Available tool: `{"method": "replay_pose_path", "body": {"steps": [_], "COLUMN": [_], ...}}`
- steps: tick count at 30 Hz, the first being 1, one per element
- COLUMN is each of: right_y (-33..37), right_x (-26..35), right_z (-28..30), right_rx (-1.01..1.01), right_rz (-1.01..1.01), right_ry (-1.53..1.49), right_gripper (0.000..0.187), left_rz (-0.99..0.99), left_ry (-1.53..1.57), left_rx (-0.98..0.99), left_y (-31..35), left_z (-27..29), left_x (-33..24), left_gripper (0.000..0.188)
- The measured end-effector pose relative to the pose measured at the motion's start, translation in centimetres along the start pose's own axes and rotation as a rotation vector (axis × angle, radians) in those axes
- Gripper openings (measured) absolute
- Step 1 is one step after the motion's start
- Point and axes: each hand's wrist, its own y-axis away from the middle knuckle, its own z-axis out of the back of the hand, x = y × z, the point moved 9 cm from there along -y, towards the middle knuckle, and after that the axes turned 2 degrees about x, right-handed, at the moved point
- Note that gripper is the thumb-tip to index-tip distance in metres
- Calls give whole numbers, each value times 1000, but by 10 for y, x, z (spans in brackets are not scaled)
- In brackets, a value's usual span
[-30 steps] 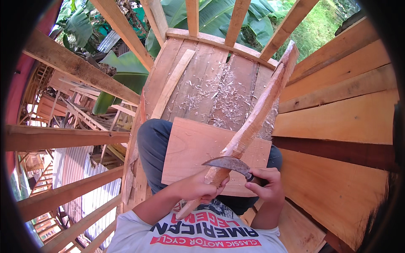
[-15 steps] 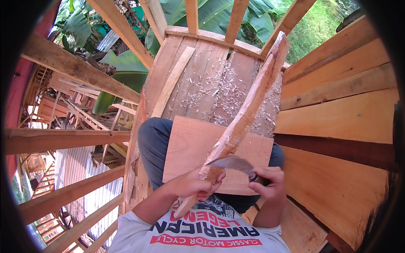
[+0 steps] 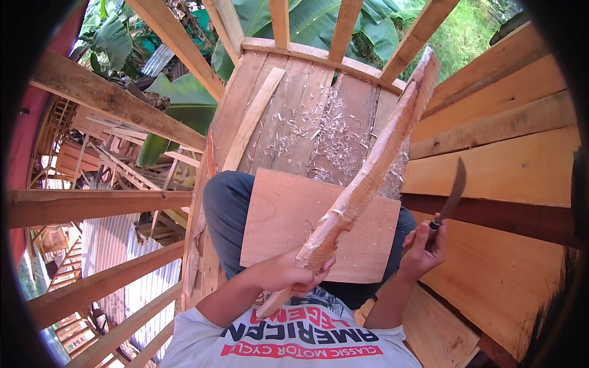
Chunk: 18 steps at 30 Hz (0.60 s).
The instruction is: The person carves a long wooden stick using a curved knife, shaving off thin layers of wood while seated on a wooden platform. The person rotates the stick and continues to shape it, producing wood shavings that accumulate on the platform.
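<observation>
A long, rough-hewn wooden piece (image 3: 368, 175) slants up and to the right from my waist, its far end near the railing. My left hand (image 3: 299, 274) is closed around its near part, just above a narrower tail that points toward my shirt. Out to the right, my right hand (image 3: 424, 248) grips the dark handle of a curved knife (image 3: 455, 188), the blade pointing up and away from the wood. A flat square board (image 3: 285, 211) rests across my lap beneath the piece. A notch shows on the piece's right edge, above my left hand.
Curled wood shavings (image 3: 319, 122) are scattered over the plank floor (image 3: 245, 92) ahead. A narrow wooden strip (image 3: 253, 116) lies at the left of it. Plank walling (image 3: 491, 165) rises on the right, and wooden rails (image 3: 98, 205) run along the left side.
My right hand has swung the knife off the wood, out to the right, and turned its blade upward. The wooden piece's far end has shifted slightly right; my left hand still holds it.
</observation>
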Motion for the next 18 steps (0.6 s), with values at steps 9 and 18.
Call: {"method": "replay_pose_path", "body": {"steps": [9, 18], "right_y": [47, -7], "right_x": [17, -5], "right_z": [-71, -4], "right_rx": [964, 273], "right_rz": [145, -193], "right_ry": [54, -126], "right_gripper": [31, 29], "left_rz": [20, 36], "left_ry": [-46, -9], "left_rx": [-50, -10], "left_y": [-3, 0], "left_z": [0, 3], "left_x": [-3, 8], "left_gripper": [31, 30]}}
